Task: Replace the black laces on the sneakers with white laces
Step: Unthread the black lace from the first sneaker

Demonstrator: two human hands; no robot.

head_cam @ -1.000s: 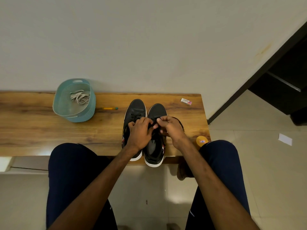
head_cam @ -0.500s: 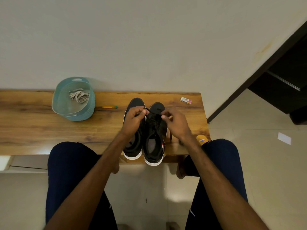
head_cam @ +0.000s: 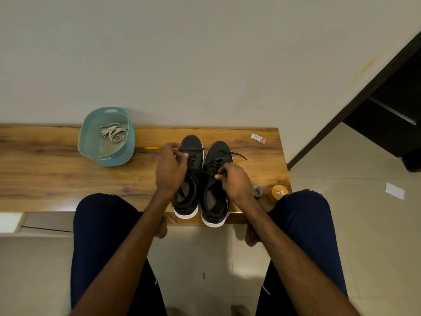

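The left hand [head_cam: 170, 171] and right hand [head_cam: 234, 182] had spread apart, each pinching the untied black lace [head_cam: 238, 154]; white laces [head_cam: 114, 133] lay unused.

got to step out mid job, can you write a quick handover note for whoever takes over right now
Left hand: pinches a black lace strand above the left sneaker.
Right hand: pinches the black lace over the right sneaker; a strand runs between the two hands.
Things: both sneakers stand side by side on the wooden bench, toes to the wall. The white laces lie in the teal basket, untouched.
Done: lace loosened, one end lies free to the right.
Left: pull out both black laces, then thread the white ones into both sneakers.
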